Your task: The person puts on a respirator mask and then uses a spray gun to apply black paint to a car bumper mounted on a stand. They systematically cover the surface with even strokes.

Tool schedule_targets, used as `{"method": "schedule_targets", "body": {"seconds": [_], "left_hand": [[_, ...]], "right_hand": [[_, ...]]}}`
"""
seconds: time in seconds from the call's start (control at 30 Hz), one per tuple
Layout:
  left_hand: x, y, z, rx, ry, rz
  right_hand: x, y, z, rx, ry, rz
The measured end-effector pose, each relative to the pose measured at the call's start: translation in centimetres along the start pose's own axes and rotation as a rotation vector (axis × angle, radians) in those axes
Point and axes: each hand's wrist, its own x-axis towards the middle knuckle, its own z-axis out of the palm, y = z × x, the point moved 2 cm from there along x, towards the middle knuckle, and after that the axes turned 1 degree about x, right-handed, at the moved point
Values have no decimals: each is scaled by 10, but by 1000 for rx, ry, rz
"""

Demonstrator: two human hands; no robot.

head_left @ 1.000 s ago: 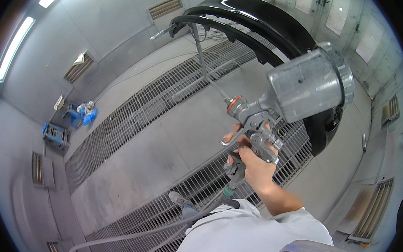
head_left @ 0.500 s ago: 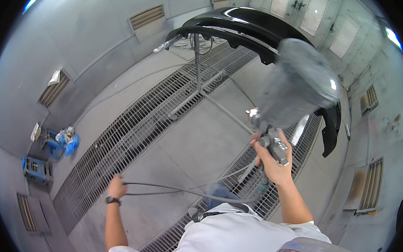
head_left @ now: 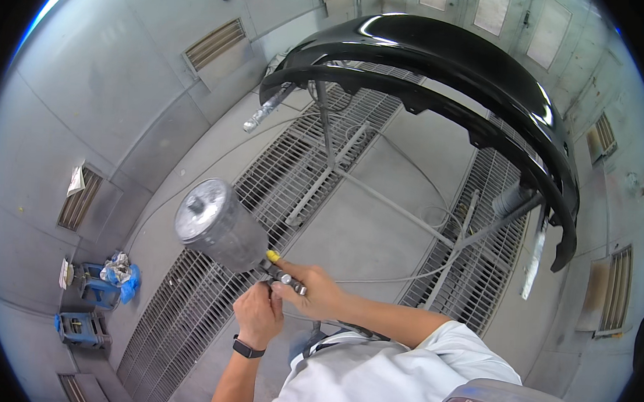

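the spray gun (head_left: 235, 229), tilted to the left, is held before the torso (head_left: 408, 361) — its handle largely concealed by the hands; the right hand (head_left: 313, 292) closes around the gun's body, whereas the left hand (head_left: 257, 315), beside it, hides its own fingertips, so its grip cannot be told; counted beyond — one black bumper (head_left: 456, 51) partly covering one stand (head_left: 395, 208), two blue stools (head_left: 82, 328), two floor gratings (head_left: 175, 317)

"What's near the lower blue stool (head_left: 82, 329)?"
"A second stool (head_left: 98, 287) just beyond it, and crumpled blue plastic (head_left: 131, 285) beyond and to its right."
"Farther off?"
"Slatted wall vent (head_left: 80, 205) well above it; floor grating (head_left: 191, 289) to its right."
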Motion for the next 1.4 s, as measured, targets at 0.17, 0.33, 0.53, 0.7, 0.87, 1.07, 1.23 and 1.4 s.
{"method": "schedule_targets", "body": {"seconds": [0.17, 0.33, 0.53, 0.7, 0.87, 1.07, 1.23, 1.4], "left_hand": [[15, -60, 4, -79, 159, -116], [23, -126, 6, -273, 65, -244], [38, -195, -55, -228, -29, -177], [49, -231, -84, -17, -35, 104], [43, -266, -96, 310, -211, 249], [22, -285, -105, 378, -257, 195], [14, -296, -112, 388, -263, 167], [11, -302, -116, 421, -293, 189]], "right_hand": [[65, 0, 32, -73, -42, -78], [110, 17, 71, -126, -43, 55], [164, 30, 133, -336, 25, 112], [191, 50, 185, -470, -30, 32], [203, 66, 232, -550, -64, 64], [210, 66, 266, -548, -74, 108], [214, 63, 282, -514, -73, 78], [214, 69, 291, -464, -71, 50]]}}
